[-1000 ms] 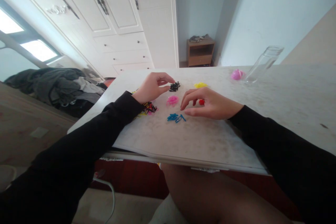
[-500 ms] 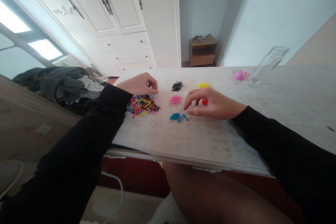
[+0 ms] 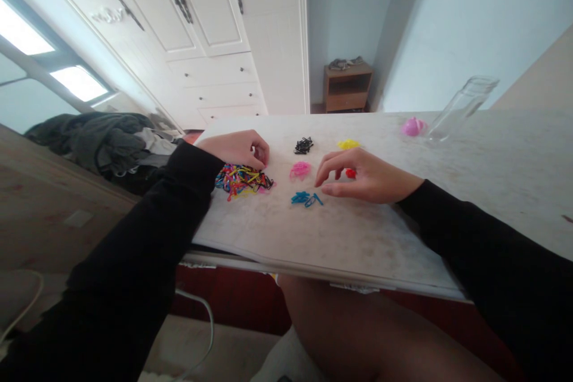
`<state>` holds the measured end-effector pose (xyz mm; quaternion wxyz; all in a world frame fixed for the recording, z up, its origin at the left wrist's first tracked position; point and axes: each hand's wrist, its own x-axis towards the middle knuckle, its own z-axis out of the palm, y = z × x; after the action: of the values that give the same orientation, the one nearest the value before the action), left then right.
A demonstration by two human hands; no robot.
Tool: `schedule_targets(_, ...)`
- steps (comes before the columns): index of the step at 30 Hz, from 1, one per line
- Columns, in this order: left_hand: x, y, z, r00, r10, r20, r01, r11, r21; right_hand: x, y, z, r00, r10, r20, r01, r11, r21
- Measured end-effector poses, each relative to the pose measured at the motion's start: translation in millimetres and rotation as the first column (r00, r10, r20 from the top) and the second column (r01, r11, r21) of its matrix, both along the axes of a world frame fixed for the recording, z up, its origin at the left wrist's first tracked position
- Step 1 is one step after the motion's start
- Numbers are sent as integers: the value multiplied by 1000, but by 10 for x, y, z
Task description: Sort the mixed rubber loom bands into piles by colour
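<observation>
A mixed pile of small coloured rubber bands (image 3: pixel 242 180) lies at the left of the table. Over its far edge is my left hand (image 3: pixel 239 146), with thumb and fingers curled into a pinch; what is in the pinch, if anything, is too small to make out. My right hand (image 3: pixel 360 176) rests with fingers apart and nothing visible between them. To its left are pink bands (image 3: pixel 299 169) and blue bands (image 3: pixel 304 198). Beyond it sit black bands (image 3: pixel 303 145) and yellow bands (image 3: pixel 349 144). Some red bands (image 3: pixel 351 173) show partly behind the right hand.
A clear glass bottle (image 3: pixel 461 110) leans at an angle beside a pink round object (image 3: pixel 413 126) at the far right. The pale table (image 3: pixel 277 233) ends close to my legs. Dark clothes (image 3: pixel 102 143) are heaped beyond its left side.
My left hand's fingertips have dipped slightly toward the mixed pile and curled closer together. The right hand stays in nearly the same place. The whole view has shifted a little.
</observation>
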<state>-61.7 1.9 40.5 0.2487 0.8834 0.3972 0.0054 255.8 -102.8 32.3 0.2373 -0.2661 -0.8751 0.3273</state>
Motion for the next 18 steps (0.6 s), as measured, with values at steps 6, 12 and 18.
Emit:
schedule_targets(6, 11, -5, 15, 996, 5, 85, -7, 1000, 28, 2, -1, 0, 1000, -5, 2, 5, 1000, 7)
schedule_targets(12, 45, -26, 25, 970, 54, 237, -55, 998, -4, 2, -1, 1, 1000, -8, -9, 8, 1000, 9)
schedule_targets(18, 56, -38, -4, 928, 187, 322, -173, 982, -71, 3, -11, 9, 1000, -12, -11, 12, 1000, 3)
